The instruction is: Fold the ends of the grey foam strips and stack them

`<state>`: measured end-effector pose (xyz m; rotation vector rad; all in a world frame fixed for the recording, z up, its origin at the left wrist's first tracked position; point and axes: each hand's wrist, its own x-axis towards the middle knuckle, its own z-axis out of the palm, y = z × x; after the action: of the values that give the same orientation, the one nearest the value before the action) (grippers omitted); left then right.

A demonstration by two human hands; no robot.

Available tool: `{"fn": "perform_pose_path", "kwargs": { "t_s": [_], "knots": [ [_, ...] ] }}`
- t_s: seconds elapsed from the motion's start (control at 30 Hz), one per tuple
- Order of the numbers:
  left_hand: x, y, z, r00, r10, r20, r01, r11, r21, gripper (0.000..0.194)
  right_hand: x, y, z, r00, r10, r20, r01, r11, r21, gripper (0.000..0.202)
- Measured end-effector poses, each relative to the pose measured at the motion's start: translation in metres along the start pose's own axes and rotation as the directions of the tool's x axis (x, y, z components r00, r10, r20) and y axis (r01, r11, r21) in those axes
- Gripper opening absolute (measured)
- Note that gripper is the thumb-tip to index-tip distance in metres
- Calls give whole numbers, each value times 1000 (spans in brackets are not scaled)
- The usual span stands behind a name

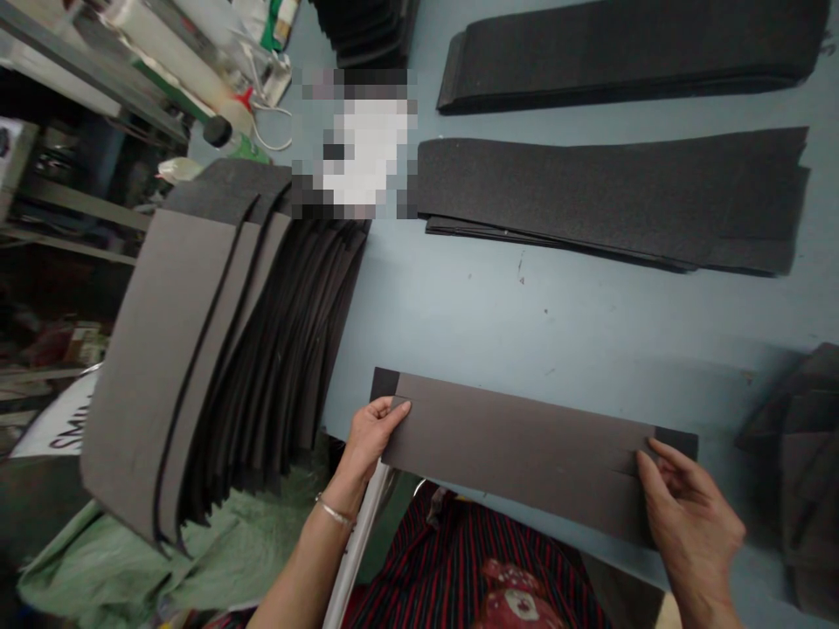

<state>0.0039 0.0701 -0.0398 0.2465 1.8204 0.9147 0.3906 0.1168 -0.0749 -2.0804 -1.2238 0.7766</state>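
Note:
A long dark grey sheet [517, 437] with black strips at both ends spans between my hands, at the near edge of the table. My left hand [372, 434] pinches its left end, thumb on top, fingers curled at the edge. At the other end my right hand [691, 507] grips the sheet the same way, near the black strip. Left of my left hand, a fanned row of similar grey and black sheets [190, 306] overhangs the table's left edge.
The blue-grey table [459, 306] carries two stacks of black strips, a nearer stack [609, 196] and a farther stack [629, 57]. More dark pieces [813, 472] lie at the right. A black-capped bottle [229, 135] stands at the back left. Green cloth [216, 542] hangs low left.

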Motion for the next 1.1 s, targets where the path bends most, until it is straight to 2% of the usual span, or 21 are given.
{"fn": "perform_pose_path", "kwargs": {
  "t_s": [0.37, 0.43, 0.5, 0.53, 0.57, 0.63, 0.67, 0.7, 0.73, 0.77, 0.83, 0.9, 0.97, 1.03, 1.1],
  "knots": [
    [2, 3, 5, 999, -9, -39, 11, 998, 62, 35, 1, 0, 1, 1000, -23, -9, 22, 1000, -20, 49],
    [9, 1, 1, 998, 19, -65, -13, 996, 83, 38, 2, -4, 6, 998, -70, -8, 69, 997, -42, 47],
    [16, 3, -6, 983, 105, -149, -74, 978, 196, 40, 4, -9, 15, 990, -142, 6, 142, 988, -56, 44],
    [19, 5, -9, 960, 179, -214, -109, 947, 304, 41, 5, -12, 21, 983, -182, 16, 183, 981, -64, 43],
    [21, 8, -10, 917, 283, -280, -141, 889, 437, 42, 6, -16, 27, 975, -223, 22, 224, 972, -72, 41],
    [18, 13, -5, 774, 537, -335, -181, 695, 696, 43, 8, -23, 39, 954, -298, 26, 299, 951, -84, 37],
    [14, 15, 3, 699, 649, -300, -209, 587, 783, 43, 8, -26, 43, 944, -328, 24, 329, 940, -90, 35],
    [9, 15, 14, 643, 732, -226, -259, 486, 835, 41, 8, -29, 47, 935, -353, 20, 354, 931, -91, 32],
    [2, 13, 28, 611, 782, -124, -333, 397, 855, 38, 9, -31, 49, 928, -372, 17, 372, 924, -88, 30],
    [-6, 10, 45, 598, 801, -6, -424, 323, 846, 34, 9, -32, 50, 923, -384, 18, 384, 920, -81, 28],
    [-22, -1, 82, 564, 791, 234, -617, 216, 757, 29, 9, -33, 49, 917, -399, 20, 399, 914, -68, 25],
    [-36, -13, 118, 495, 767, 408, -752, 143, 644, 30, 9, -33, 49, 915, -403, 24, 404, 913, -61, 23],
    [-45, -23, 147, 430, 747, 507, -823, 94, 560, 33, 9, -34, 49, 916, -400, 28, 401, 914, -54, 23],
    [-49, -28, 167, 393, 718, 574, -853, 53, 519, 35, 9, -35, 49, 919, -393, 30, 394, 918, -34, 23],
    [-50, -30, 179, 383, 689, 615, -858, 19, 514, 36, 8, -35, 44, 923, -380, 52, 380, 925, 11, 24]
  ]
}}
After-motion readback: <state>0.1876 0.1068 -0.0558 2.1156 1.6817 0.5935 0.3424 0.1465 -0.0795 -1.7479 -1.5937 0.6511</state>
